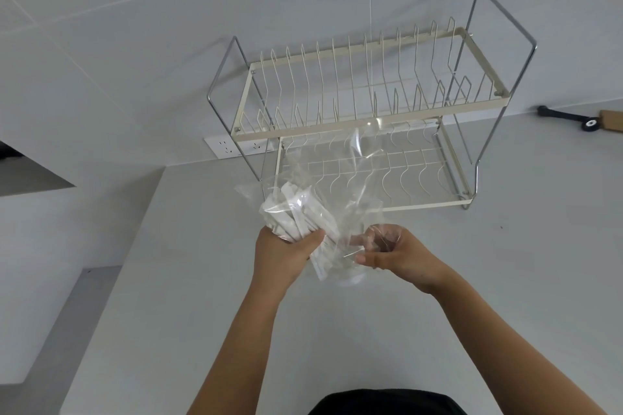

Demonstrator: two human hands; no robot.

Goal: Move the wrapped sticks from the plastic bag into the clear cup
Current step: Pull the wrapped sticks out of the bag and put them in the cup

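A bundle of white wrapped sticks [296, 216] sits inside a crumpled clear plastic bag [340, 175], held above the pale counter. My left hand [283, 256] is closed around the lower end of the bundle, and some stick ends poke out below my fingers. My right hand [391, 254] pinches the bag's clear film just right of the bundle. A faint clear curved shape [352, 280] shows under my hands; I cannot tell whether it is the clear cup or part of the bag.
A two-tier cream wire dish rack [367, 118] stands against the wall right behind the bag. A wall socket [226, 146] is at its left. A black-ended tool with a wooden handle [573, 120] lies far right. The counter's edge [111, 280] drops off at the left.
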